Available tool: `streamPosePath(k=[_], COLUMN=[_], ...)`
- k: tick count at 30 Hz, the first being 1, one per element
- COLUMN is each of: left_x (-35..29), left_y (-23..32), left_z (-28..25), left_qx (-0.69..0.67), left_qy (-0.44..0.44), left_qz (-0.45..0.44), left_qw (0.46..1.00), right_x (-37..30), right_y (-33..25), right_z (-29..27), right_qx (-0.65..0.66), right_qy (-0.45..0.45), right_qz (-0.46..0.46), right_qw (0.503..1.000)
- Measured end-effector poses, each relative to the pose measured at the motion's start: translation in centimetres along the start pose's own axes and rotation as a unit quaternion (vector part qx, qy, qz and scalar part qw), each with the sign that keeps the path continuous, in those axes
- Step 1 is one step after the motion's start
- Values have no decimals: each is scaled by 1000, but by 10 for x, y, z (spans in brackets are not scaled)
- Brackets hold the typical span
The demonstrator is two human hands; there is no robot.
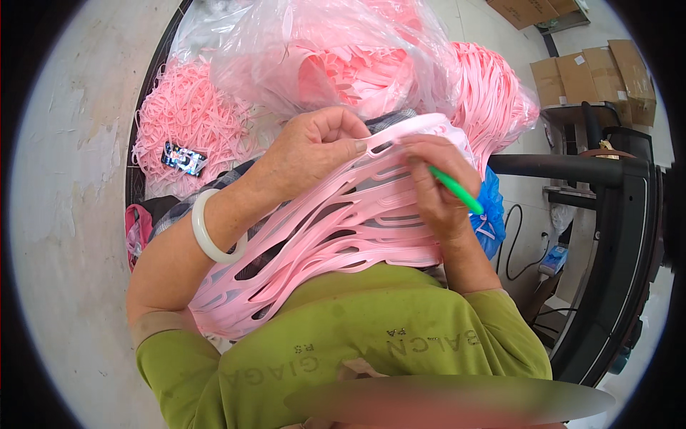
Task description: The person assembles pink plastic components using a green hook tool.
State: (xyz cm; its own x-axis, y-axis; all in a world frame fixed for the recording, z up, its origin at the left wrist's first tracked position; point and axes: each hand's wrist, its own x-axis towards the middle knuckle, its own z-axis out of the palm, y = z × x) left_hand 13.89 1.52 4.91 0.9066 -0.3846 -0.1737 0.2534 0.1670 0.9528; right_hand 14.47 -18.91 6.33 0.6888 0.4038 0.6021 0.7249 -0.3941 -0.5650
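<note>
Pink sheet [400,250], slotted all over, is getting pinched at its upper edge by the left hand [314,146], so that grip is closing thumb against finger on the border. The right hand [444,175] is curling around a green tool [456,189], with its fingertips sitting right at the same edge; can't tell if they're pinching the sheet too. Can't make out the tool's tip either, it's hiding behind the fingers.

The rest of the sheet is draping across the lap, up against the green shirt [379,300]. To me it's looking light, soft and bendy, so I'm guessing it's sagging easily and the thin strands are likely to twist or snag. I'd be holding it by the solid border, not the skinny bits between slots.

Further out, a phone [184,159] is resting on a tangle [182,111] of pink strips, a clear bag [254,68] is bulging with more pink stuff, and a blue bag [491,207] is poking out beyond the right hand.
</note>
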Motion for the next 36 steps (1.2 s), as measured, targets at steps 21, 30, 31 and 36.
streamPosePath(k=[21, 30, 31, 36], left_x=[16, 12, 12, 12], left_y=[-17, -12, -11, -10], left_z=[-16, -19, -19, -15], left_qx=[-74, -101, -93, -128], left_qy=[-37, -31, -32, -29], left_qz=[-115, -114, -110, -115], left_qw=[990, 988, 989, 985], right_x=[6, 7, 4, 16], right_y=[111, 127, 130, 53], right_z=[-92, -102, -107, -49], right_qx=[353, 397, 429, 336], right_qy=[248, 278, 284, 98], right_qz=[301, 292, 300, 214], right_qw=[850, 824, 803, 912])
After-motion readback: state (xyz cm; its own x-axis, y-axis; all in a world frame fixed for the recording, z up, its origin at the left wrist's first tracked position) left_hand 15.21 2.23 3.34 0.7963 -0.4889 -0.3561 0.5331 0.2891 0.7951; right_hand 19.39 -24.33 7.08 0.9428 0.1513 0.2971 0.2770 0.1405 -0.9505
